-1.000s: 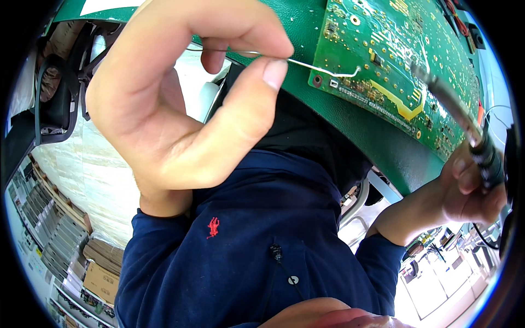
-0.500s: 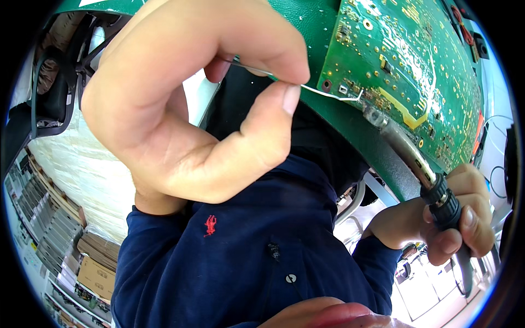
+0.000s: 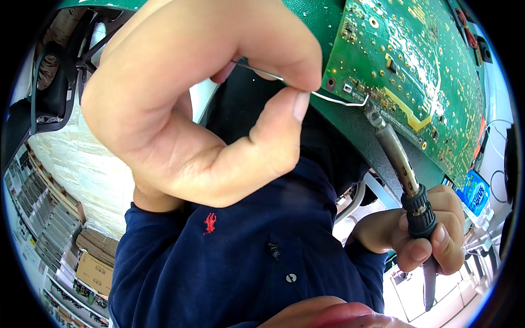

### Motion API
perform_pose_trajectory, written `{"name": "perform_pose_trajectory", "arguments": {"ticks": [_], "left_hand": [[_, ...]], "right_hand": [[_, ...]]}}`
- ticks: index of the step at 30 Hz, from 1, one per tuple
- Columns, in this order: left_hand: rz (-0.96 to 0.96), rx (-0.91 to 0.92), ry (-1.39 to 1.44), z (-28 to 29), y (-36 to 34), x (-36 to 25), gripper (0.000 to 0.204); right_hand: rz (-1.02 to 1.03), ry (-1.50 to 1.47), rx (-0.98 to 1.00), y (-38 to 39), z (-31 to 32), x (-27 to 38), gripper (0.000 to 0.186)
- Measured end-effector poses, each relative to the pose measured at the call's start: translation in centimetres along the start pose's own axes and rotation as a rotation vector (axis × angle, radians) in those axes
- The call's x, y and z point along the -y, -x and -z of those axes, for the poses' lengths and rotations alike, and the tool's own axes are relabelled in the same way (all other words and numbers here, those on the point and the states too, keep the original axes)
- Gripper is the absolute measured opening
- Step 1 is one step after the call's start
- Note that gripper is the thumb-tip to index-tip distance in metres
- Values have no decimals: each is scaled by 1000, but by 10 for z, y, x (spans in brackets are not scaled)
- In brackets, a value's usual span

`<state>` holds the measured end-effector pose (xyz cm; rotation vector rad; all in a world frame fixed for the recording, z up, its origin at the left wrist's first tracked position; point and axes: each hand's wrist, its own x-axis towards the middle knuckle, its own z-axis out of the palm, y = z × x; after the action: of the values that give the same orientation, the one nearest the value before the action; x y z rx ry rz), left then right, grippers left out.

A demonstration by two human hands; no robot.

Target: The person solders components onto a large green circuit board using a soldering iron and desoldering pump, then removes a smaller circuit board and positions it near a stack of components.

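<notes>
Where the shelving (image 3: pixel 38 199) curves along the left rim of my view, I see 1 brown cardboard box (image 3: pixel 94 273), its contents hidden from me. Over at the right, just past the board, I have 1 pack (image 3: pixel 474 191) with a blue label; I can't tell what it holds. The green circuit board (image 3: pixel 407 71) lies on the green work surface (image 3: pixel 322 24), its near edge slanting toward the lower right. Between that edge and the front edge of the work surface runs a narrow green strip, crossed by the soldering iron (image 3: pixel 397 158). On the left hand (image 3: pixel 169 117), thumb and forefinger pinch 1 thin, silvery wire (image 3: pixel 340 101), whose bent free end reaches over the board near its corner. The right hand (image 3: pixel 447 224) has its fingers closed around the iron's dark grip, the tip aimed up at that bent end; I can't tell whether the 2 touch. I have open room between the left thumb and the iron's shaft, with dark clothing (image 3: pixel 322 150) below.
</notes>
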<state>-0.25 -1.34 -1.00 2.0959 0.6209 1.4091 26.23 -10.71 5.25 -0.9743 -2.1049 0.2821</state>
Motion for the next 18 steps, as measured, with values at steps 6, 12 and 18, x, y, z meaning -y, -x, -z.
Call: {"name": "perform_pose_trajectory", "arguments": {"ticks": [6, 12, 18], "left_hand": [[-2, 99, -82, 9, 5, 4, 22], [42, -23, -79, -5, 0, -7, 22], [29, 38, -90, -2, -2, -6, 22]], "right_hand": [[-27, 14, -30, -1, -4, 5, 33], [-48, 12, -67, -2, -6, 7, 21], [-24, -42, -18, 3, -2, 4, 33]]}}
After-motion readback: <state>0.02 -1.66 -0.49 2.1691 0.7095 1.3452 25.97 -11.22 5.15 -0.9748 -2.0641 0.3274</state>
